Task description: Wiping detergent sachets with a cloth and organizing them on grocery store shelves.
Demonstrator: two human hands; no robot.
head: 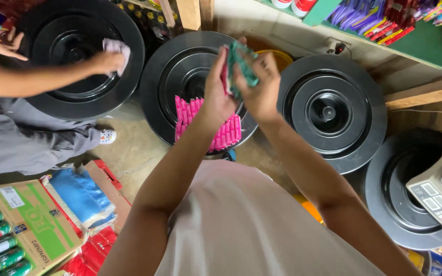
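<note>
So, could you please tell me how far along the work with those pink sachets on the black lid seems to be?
Already laid down: two rows of pink sachets on the middle black lid. In hand: the left hand and right hand hold a small teal-and-pink packet bundle above that lid. The right-hand lid is bare. Nearby, another person's hand presses a cloth on the far-left lid.

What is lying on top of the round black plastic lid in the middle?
Rows of small pink sachets lie on the round black plastic lid. The left hand and right hand cover part of it.
</note>
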